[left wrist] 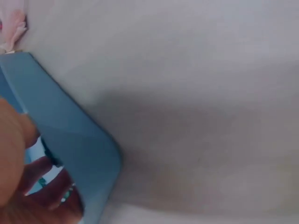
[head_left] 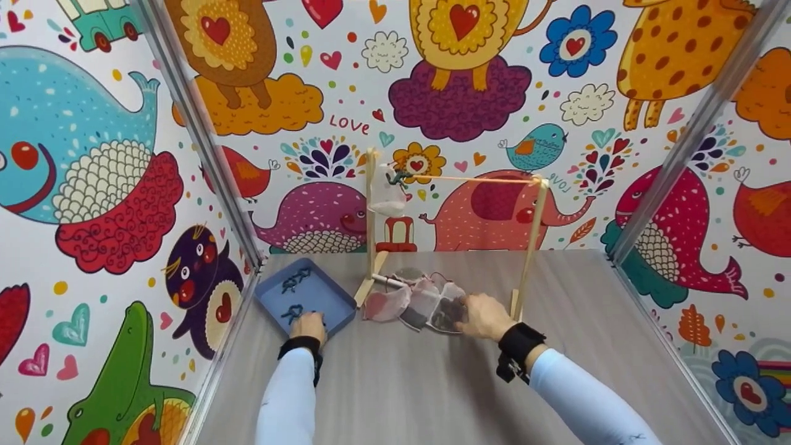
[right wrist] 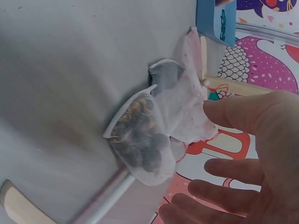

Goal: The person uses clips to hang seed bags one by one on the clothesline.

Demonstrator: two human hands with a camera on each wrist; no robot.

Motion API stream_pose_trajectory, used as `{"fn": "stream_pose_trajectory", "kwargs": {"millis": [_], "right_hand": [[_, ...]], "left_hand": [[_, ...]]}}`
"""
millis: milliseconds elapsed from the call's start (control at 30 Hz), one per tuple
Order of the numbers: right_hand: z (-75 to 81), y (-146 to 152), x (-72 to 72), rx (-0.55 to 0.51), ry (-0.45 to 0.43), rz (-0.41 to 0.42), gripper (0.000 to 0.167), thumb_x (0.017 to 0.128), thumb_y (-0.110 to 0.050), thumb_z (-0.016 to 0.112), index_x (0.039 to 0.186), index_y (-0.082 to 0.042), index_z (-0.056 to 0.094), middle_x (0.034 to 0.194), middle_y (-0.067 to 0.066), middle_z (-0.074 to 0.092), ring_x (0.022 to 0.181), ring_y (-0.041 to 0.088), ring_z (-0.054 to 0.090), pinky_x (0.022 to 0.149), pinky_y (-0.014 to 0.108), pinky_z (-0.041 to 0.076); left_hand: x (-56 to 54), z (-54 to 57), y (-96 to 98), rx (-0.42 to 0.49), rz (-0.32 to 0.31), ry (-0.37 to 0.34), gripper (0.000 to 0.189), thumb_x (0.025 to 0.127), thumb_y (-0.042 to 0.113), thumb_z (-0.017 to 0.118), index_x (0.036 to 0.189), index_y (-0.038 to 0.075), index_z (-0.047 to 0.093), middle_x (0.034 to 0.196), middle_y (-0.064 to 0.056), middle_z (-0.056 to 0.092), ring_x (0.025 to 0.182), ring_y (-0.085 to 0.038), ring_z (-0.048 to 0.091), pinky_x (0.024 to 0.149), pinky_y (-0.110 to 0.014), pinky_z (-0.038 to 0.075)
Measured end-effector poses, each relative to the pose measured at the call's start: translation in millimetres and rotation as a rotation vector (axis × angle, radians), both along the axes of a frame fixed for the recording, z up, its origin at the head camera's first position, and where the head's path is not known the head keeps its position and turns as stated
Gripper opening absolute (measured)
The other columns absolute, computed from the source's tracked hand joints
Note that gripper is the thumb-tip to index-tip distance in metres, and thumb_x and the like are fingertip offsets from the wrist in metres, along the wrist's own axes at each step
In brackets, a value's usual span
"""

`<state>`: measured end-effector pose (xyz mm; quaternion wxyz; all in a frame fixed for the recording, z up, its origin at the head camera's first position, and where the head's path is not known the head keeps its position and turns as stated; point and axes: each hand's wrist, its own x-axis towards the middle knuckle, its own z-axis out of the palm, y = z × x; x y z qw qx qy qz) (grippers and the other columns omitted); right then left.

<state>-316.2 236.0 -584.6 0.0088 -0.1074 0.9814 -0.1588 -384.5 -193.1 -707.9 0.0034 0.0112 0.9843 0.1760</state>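
Note:
My left hand (head_left: 309, 326) is down in a shallow blue tray (head_left: 337, 295); its thumb and fingers pinch a small dark green clip (left wrist: 50, 153), partly hidden by them. More green clips (head_left: 295, 281) lie in the tray. My right hand (head_left: 487, 316) is beside a pile of sheer drawstring tea bags, its fingers spread apart. Closest to it lies a bag with dark, dried contents (right wrist: 140, 133); a pinkish bag (head_left: 386, 304) lies at the pile's left. Another white bag (head_left: 388, 203) hangs from a string (head_left: 476, 179), with a green clip (head_left: 397, 178) at its top.
Two wooden posts, left (head_left: 371, 216) and right (head_left: 532, 247), carry the string. A pale rod (head_left: 388, 281) runs low between them, behind the bags. Patterned panels with metal edge rails (head_left: 204, 136) enclose the grey tabletop (head_left: 408, 383) at the back and sides.

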Motion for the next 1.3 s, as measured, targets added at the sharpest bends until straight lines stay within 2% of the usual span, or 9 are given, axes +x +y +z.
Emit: {"fn": "stream_pose_trajectory", "kwargs": {"millis": [67,167,433,567,700,833,933,1133,1300], "right_hand": [[-2.4,-1.0,2.4,-0.008,-0.018,-0.016,0.052,0.089,-0.024,0.093,0.13,0.002,0.075,0.111,0.02,0.08,0.102,0.039,0.078,0.093,0.059,0.065],[-4.2,-2.0,4.9,-0.003,-0.012,-0.009,0.046,0.087,-0.024,0.093,0.123,0.0,0.077,0.106,0.019,0.08,0.099,0.039,0.078,0.09,0.059,0.066],[-12.7,-4.9,8.2,-0.026,0.001,0.026,0.044,0.085,-0.021,0.094,0.118,0.003,0.079,0.104,0.02,0.082,0.098,0.042,0.08,0.089,0.059,0.066],[-16.7,-4.8,8.7,-0.033,-0.007,0.031,0.045,0.085,-0.022,0.094,0.119,0.003,0.079,0.107,0.02,0.083,0.099,0.042,0.081,0.089,0.059,0.067],[-17.4,-4.8,9.2,-0.05,-0.029,0.03,0.052,0.086,-0.023,0.094,0.125,0.006,0.077,0.115,0.023,0.081,0.106,0.043,0.079,0.094,0.06,0.066],[-13.7,-7.9,8.9,-0.077,-0.025,0.046,0.05,0.088,-0.021,0.092,0.125,0.007,0.077,0.115,0.024,0.081,0.105,0.041,0.079,0.094,0.059,0.066],[-9.3,-12.7,7.8,-0.093,0.006,0.077,0.041,0.088,-0.019,0.089,0.119,0.005,0.079,0.109,0.023,0.082,0.098,0.039,0.079,0.09,0.059,0.065],[-3.1,-21.4,7.5,-0.141,0.117,0.179,0.021,0.09,-0.017,0.087,0.105,-0.003,0.081,0.095,0.014,0.083,0.084,0.027,0.077,0.08,0.051,0.066],[0.7,-31.7,5.5,-0.213,0.182,0.25,0.037,0.093,-0.025,0.088,0.122,-0.002,0.081,0.094,0.01,0.084,0.081,0.022,0.078,0.072,0.04,0.066]], "left_hand": [[12.6,15.8,4.7,0.048,0.02,-0.032,0.034,0.101,0.01,0.081,0.133,-0.002,0.077,0.131,-0.03,0.076,0.122,-0.051,0.074,0.107,-0.064,0.061],[17.5,22.2,5.8,0.063,0.034,-0.043,0.037,0.102,0.01,0.08,0.136,-0.004,0.074,0.133,-0.033,0.071,0.119,-0.053,0.073,0.103,-0.064,0.062],[18.0,21.2,6.3,0.029,0.086,-0.068,0.036,0.1,0.003,0.078,0.133,-0.01,0.071,0.132,-0.041,0.06,0.104,-0.051,0.073,0.093,-0.063,0.065],[17.2,19.7,5.1,0.005,0.095,-0.066,0.039,0.098,0.002,0.078,0.134,-0.011,0.069,0.129,-0.04,0.068,0.105,-0.052,0.075,0.093,-0.063,0.065],[15.2,28.7,7.4,-0.011,0.092,-0.055,0.048,0.1,0.004,0.076,0.145,-0.009,0.063,0.119,-0.035,0.077,0.102,-0.05,0.078,0.089,-0.062,0.066],[11.6,47.0,16.0,0.014,0.061,0.023,0.031,0.102,0.004,0.074,0.132,-0.007,0.07,0.114,-0.031,0.079,0.098,-0.047,0.079,0.085,-0.06,0.066],[8.1,62.7,28.4,0.085,0.048,0.119,0.014,0.105,0.008,0.074,0.116,-0.001,0.075,0.111,-0.025,0.081,0.101,-0.044,0.079,0.087,-0.058,0.066],[4.6,90.7,71.4,0.35,-0.001,0.276,0.011,0.107,0.008,0.071,0.113,0.002,0.078,0.106,-0.02,0.084,0.099,-0.04,0.081,0.088,-0.055,0.065],[17.5,100.9,113.4,0.489,-0.134,0.31,0.009,0.098,0.003,0.075,0.105,0.0,0.08,0.094,-0.018,0.083,0.087,-0.035,0.079,0.081,-0.049,0.063]]}}
